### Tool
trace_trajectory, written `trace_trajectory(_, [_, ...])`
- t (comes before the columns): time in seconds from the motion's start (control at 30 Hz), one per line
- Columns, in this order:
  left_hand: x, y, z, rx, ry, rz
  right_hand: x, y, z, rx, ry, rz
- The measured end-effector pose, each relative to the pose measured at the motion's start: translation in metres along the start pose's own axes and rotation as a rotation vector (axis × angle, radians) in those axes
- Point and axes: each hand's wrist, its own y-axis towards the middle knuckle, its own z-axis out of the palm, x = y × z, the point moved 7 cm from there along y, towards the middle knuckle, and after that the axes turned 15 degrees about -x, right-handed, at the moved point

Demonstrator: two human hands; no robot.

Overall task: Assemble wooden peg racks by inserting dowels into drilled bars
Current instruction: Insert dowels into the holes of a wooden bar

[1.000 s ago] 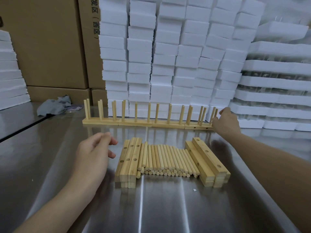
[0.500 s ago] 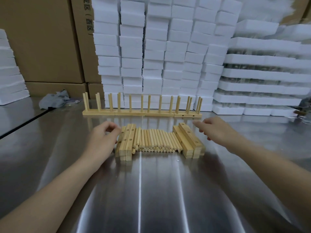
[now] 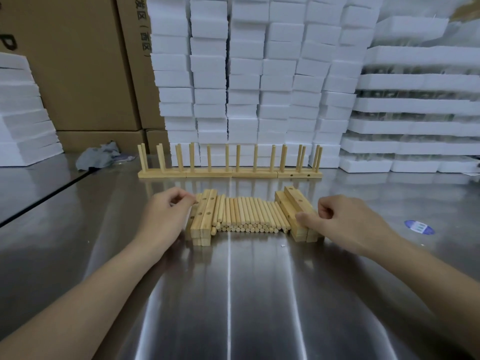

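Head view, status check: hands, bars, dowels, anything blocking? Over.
Left hand curled at left bar stack, right hand thumb on right bar stack; grips unclear. Loose dowels between stacks, untouched. Nothing in the way.

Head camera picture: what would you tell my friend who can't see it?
The left hand curls at the left bars, the right hand at the right bars, with loose dowels between, on a metal table. Behind stand finished racks, foam blocks and boxes.

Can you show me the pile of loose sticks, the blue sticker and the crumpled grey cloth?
loose dowels (image 3: 246,214): head view, middle of the pile.
blue sticker (image 3: 419,227): head view, its centre.
grey cloth (image 3: 98,157): head view, middle of the crumple.
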Motion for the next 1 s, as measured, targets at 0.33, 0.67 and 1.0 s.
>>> trace_trajectory(0.33, [-0.001,-0.001,-0.002,-0.017,-0.022,0.004,0.026,-0.001,-0.036,-0.2,0.261,-0.173])
trace_trajectory(0.67, [-0.003,-0.002,-0.003,-0.013,-0.047,0.003,0.076,-0.033,-0.011,0.159,0.158,-0.655])
trace_trajectory(1.0, [-0.047,-0.026,-0.006,-0.019,0.239,0.591,0.071,-0.039,-0.009,0.15,0.058,-0.658])
